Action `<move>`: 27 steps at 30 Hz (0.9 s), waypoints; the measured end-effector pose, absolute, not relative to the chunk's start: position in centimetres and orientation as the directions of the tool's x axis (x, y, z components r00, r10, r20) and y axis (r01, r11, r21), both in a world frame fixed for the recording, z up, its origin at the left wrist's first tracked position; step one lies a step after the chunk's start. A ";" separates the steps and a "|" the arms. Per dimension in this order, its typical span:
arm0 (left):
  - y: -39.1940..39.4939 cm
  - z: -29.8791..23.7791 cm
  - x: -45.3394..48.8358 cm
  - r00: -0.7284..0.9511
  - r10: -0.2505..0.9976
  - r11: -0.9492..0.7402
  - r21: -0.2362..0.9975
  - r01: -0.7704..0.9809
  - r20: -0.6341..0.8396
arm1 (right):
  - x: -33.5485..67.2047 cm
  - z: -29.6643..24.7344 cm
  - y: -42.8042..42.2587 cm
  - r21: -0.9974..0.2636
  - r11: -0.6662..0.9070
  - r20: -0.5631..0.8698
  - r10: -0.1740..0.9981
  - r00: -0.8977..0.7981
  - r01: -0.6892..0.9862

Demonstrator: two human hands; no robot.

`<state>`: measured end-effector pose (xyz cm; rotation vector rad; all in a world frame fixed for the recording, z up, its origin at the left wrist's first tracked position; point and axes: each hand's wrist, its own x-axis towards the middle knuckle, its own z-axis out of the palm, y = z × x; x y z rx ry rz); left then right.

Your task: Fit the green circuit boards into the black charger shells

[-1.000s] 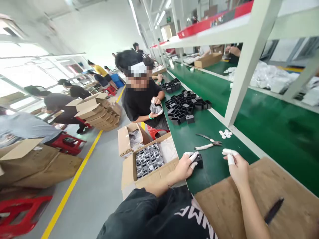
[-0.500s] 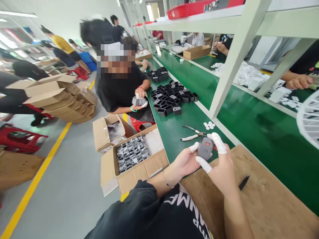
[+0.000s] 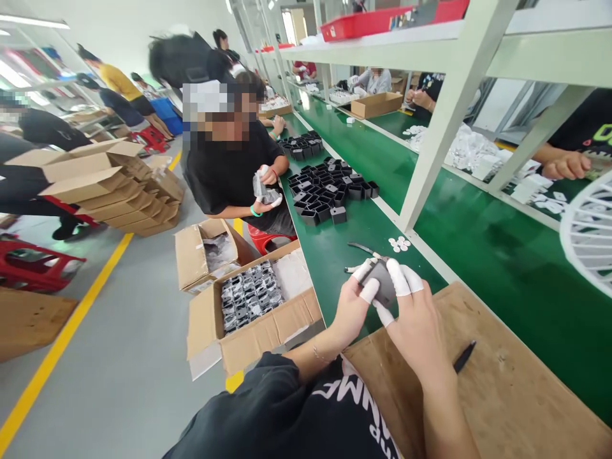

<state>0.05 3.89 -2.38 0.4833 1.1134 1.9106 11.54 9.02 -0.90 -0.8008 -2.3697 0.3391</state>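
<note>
1. Holding a dark case (image 3: 381, 285): both hands are keeping it over the green bench (image 3: 329, 255), near the edge.
2. Left hand (image 3: 348, 312) is pinching the case's left side, thumb across its face; right hand (image 3: 418, 319) is curling its fingers over the other side. Both are spreading only as wide as the case.
3. Progress, by judgement: this case is still being handled, so it is counting as unfinished. Wrapped pieces (image 3: 248, 293) are filling much of the carton (image 3: 272, 333), probably work done.
4. Black shells (image 3: 318, 201) are lying heaped farther up the bench, likely work left. White discs (image 3: 398, 244) are lying loose nearer the hands.
5. Cutters (image 3: 362, 247) are lying just beyond the case, their nose hiding behind the fingers. A black tool (image 3: 465, 357) is resting on the cardboard (image 3: 521, 376); pen or blade, cannot tell.
6. A co-worker (image 3: 234, 175) is handling a grey piece (image 3: 264, 188), apparently bagged.
7. Hidden: the case's underside and much of its edges, which fingers and white covers (image 3: 395, 277) are blocking. Wrapped pieces are running together; not countable.
</note>
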 end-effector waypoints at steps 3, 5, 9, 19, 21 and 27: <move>3.3 -3.1 0.0 -0.601 0.790 -0.358 0.888 -0.289 0.123 | 10.6 -2.1 8.7 -0.600 0.691 0.421 0.700 -0.577 0.402; 3.2 -3.8 -0.2 -0.527 0.833 -0.372 0.876 -0.305 0.170 | 10.0 -2.7 8.5 -0.731 0.616 0.389 0.728 -0.564 0.292; 3.1 -4.7 -1.2 -0.312 0.948 -0.203 0.880 -0.429 0.067 | 10.5 -2.4 8.6 -0.673 0.712 0.439 0.603 -0.666 0.201; 2.8 -2.4 -2.7 0.063 0.984 -0.178 0.895 0.409 0.167 | 13.2 -0.4 9.5 -0.576 0.810 0.403 0.400 -0.823 0.112; 2.9 -2.2 -2.6 0.121 0.986 -0.163 0.857 0.488 0.118 | 13.2 -0.4 9.6 -0.587 0.805 0.449 0.415 -0.791 0.089; 2.6 -1.6 -2.7 0.102 0.990 -0.134 0.818 0.560 0.092 | 13.0 -1.0 10.3 -0.864 0.500 0.394 0.739 -0.547 0.052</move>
